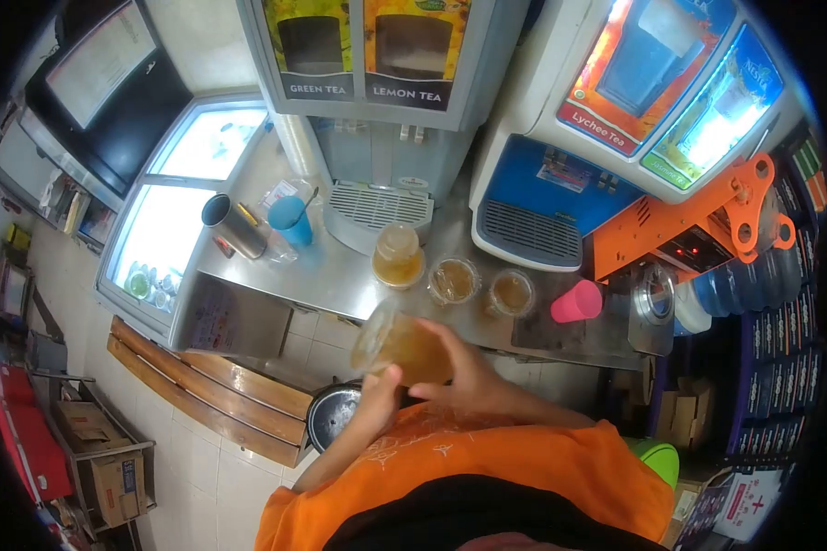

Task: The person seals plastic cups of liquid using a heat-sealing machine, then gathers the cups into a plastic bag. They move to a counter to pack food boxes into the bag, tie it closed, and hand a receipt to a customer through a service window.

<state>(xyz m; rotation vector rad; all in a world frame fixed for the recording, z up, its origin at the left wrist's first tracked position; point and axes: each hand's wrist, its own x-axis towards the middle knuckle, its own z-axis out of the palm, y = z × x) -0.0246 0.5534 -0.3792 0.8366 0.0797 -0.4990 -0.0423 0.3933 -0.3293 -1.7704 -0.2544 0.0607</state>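
A clear plastic cup of amber drink (404, 351) is tilted on its side in front of my body, its mouth end to the left. My right hand (469, 372) wraps round its base end. My left hand (378, 402) grips it from below, with the thumb up against its side. Just beyond, on the steel counter, stand a cup of yellowish drink with a smaller clear cup on top (398, 255), a cup with a clear film-like top (453, 280) and another filled cup (511, 293). A pink cup (576, 301) is to their right.
Two drink dispensers (377, 151) (528, 207) stand behind the cups. An orange sealing machine (671, 234) is at the right. A metal tumbler (234, 226) and a blue cup (290, 221) are at the left. A wooden bench (211, 395) is below the counter.
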